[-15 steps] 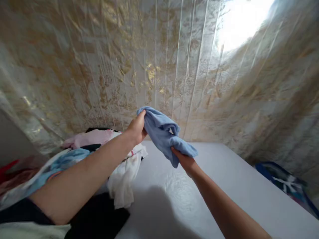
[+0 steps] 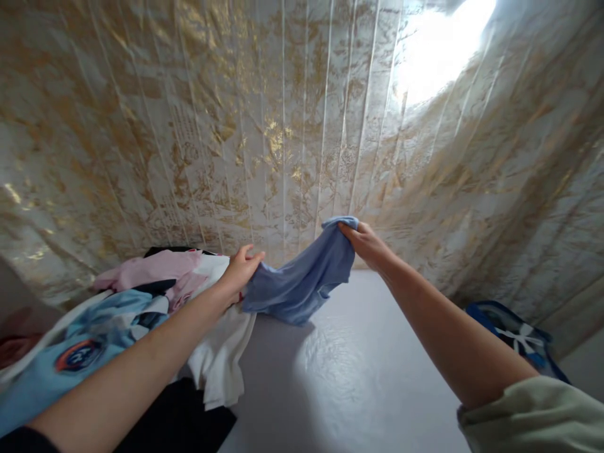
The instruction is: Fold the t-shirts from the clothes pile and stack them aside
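Observation:
A light blue cloth (image 2: 302,280) hangs stretched between my two hands above a white table (image 2: 358,371). My left hand (image 2: 241,269) pinches its lower left end, close to the heap of clothes. My right hand (image 2: 368,244) grips its upper right corner, held higher and nearer the curtain. The middle of the cloth sags towards the table top.
A pile of clothes (image 2: 141,302) lies on the table's left side: pink, white, light blue and black pieces. A gold-patterned curtain (image 2: 283,126) hangs behind the table. A blue bag (image 2: 514,336) sits low at the right, beside the table's edge.
My hands have moved apart and the bunched blue cloth is now spread between them. The right hand rose to the right; the left hand dropped towards the clothes pile.

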Demonstrator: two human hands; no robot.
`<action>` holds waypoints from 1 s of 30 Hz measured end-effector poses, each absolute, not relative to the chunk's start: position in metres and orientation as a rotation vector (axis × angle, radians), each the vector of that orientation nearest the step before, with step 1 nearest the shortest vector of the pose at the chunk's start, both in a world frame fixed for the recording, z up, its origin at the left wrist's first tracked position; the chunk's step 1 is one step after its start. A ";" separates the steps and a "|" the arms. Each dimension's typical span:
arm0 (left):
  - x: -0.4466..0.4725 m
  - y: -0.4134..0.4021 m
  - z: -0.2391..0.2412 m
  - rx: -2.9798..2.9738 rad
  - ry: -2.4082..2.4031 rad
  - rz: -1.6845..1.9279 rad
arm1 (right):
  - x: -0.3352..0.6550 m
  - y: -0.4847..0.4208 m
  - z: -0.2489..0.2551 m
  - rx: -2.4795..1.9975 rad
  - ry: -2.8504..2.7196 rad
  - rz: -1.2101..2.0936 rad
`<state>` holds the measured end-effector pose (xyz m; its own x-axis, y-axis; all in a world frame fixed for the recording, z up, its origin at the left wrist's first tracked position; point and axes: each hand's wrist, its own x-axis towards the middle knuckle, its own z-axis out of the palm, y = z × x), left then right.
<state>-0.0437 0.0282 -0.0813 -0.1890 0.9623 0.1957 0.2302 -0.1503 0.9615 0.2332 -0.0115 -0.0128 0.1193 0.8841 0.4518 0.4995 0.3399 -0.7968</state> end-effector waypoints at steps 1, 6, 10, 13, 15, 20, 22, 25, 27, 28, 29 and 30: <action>-0.043 0.027 -0.077 1.572 1.457 1.405 | 0.228 -0.010 -0.004 -1.170 -1.496 0.549; -0.017 0.011 -0.031 1.957 0.894 1.349 | 0.193 -0.022 0.030 -0.976 -1.722 1.067; 0.003 0.009 -0.001 1.911 0.548 0.958 | 0.185 -0.030 0.042 -0.910 -1.858 1.188; 0.007 0.011 0.004 1.942 0.620 0.917 | 0.195 -0.029 0.035 -0.947 -1.798 1.099; 0.009 0.008 0.006 1.974 0.673 1.123 | 0.201 -0.031 0.017 -0.970 -1.783 1.091; 0.014 -0.006 0.029 1.972 0.731 1.657 | 0.193 -0.043 -0.074 -1.025 -1.947 1.251; 0.010 -0.007 0.042 1.992 0.786 1.822 | 0.191 -0.048 -0.110 -1.200 -1.973 1.115; -0.009 0.003 0.052 2.062 0.917 2.047 | 0.204 -0.048 -0.131 -1.386 -2.115 0.827; -0.029 0.014 0.049 2.092 1.047 2.138 | 0.223 -0.045 -0.119 -1.514 -2.159 0.617; -0.040 0.019 0.046 2.099 1.128 2.157 | 0.234 -0.042 -0.108 -1.619 -2.154 0.476; -0.050 0.024 0.042 2.105 1.215 2.155 | 0.245 -0.040 -0.094 -1.756 -2.120 0.310; -0.060 0.028 0.037 2.112 1.292 2.134 | 0.255 -0.037 -0.079 -1.880 -2.051 0.149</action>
<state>-0.0595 0.0283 0.0366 -0.1604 0.4260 0.8904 0.5917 -0.6805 0.4322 0.2553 -0.0369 -0.0790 -0.0558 0.9809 0.1865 0.9438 0.1128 -0.3107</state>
